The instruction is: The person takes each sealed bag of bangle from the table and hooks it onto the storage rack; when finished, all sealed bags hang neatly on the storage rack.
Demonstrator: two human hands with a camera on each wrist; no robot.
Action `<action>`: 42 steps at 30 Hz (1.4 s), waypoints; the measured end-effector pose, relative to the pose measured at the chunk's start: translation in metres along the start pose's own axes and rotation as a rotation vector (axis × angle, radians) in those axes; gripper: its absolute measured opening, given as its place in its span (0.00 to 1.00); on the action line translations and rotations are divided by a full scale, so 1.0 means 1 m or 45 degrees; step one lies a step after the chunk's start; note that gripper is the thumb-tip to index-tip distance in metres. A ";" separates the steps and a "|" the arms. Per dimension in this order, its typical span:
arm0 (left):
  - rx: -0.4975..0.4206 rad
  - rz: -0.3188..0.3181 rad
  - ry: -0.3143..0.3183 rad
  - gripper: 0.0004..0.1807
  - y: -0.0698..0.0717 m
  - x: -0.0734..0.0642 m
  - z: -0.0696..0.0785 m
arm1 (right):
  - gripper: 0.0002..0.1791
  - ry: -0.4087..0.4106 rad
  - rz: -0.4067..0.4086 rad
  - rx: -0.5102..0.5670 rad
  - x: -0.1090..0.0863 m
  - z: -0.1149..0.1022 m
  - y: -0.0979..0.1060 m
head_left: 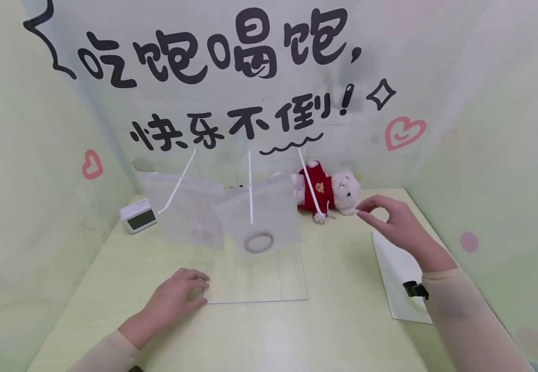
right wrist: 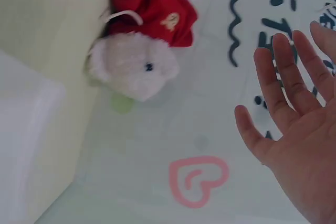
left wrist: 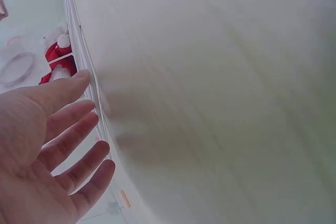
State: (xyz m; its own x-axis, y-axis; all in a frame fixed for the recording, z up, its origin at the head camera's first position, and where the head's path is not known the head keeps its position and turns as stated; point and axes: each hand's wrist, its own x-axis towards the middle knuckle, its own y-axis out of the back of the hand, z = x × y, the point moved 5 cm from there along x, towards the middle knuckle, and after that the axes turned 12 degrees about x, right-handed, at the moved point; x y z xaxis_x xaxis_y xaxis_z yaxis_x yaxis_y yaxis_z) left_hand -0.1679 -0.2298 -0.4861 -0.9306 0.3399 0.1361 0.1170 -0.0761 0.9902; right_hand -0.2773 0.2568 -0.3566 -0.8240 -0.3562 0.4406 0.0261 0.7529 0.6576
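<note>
My white wire rack (head_left: pixel 251 201) is standing on the table (head_left: pixel 343 320) before me. One translucent bag (head_left: pixel 185 219) is hanging from its left prong; a second bag (head_left: pixel 262 214), with a ring (head_left: pixel 258 251) showing in it, is hanging from the middle one. The right prong (head_left: pixel 311 183) is bearing no bag. My left hand (head_left: pixel 171 297) is resting extended fingertips at the base's left edge, gripping nothing; I seem to be steadying the rack between hangings. My right hand (head_left: pixel 401 230) is hovering, relaxed and holding nothing, near the plush toy (head_left: pixel 322 188). A white packet (head_left: pixel 394 268) is lying below my right forearm; I'm judging that the next move is calling for pinching its top edge while bracing the base.
</note>
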 end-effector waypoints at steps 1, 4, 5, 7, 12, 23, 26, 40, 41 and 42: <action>-0.003 -0.005 0.001 0.16 0.001 0.001 0.000 | 0.07 -0.025 -0.006 -0.005 -0.003 0.011 0.000; -0.015 -0.023 -0.006 0.15 0.002 0.002 -0.001 | 0.07 -0.088 -0.030 -0.032 -0.012 0.039 0.004; -0.015 -0.029 -0.008 0.15 0.002 0.002 -0.001 | 0.07 -0.105 -0.038 -0.046 -0.016 0.047 0.005; -0.020 -0.039 -0.004 0.15 0.002 0.002 -0.001 | 0.08 -0.139 -0.045 -0.059 -0.022 0.061 0.010; -0.016 -0.030 0.006 0.15 0.002 0.001 -0.001 | 0.08 -0.194 -0.066 -0.100 -0.035 0.093 0.021; -0.019 -0.041 0.012 0.15 -0.003 0.001 -0.001 | 0.12 -0.161 -0.136 -0.216 -0.059 0.146 0.042; -0.012 -0.047 0.020 0.15 -0.003 0.000 0.000 | 0.13 -0.189 -0.168 -0.250 -0.065 0.156 0.048; 0.003 -0.003 0.012 0.15 -0.001 -0.001 0.001 | 0.18 -0.549 -0.428 -0.280 -0.084 0.193 0.060; 0.005 0.001 0.012 0.15 -0.002 -0.002 0.001 | 0.18 -0.547 -0.430 -0.279 -0.085 0.195 0.060; 0.009 0.004 0.011 0.15 -0.002 -0.002 0.001 | 0.18 -0.538 -0.430 -0.271 -0.085 0.197 0.059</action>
State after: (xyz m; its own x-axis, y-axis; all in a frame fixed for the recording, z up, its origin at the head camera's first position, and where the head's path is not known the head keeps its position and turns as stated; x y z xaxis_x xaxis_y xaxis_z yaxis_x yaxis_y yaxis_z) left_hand -0.1662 -0.2296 -0.4882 -0.9331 0.3317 0.1390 0.1225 -0.0705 0.9900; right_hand -0.3172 0.4407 -0.4759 -0.9598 -0.2724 -0.0685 -0.2002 0.4926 0.8469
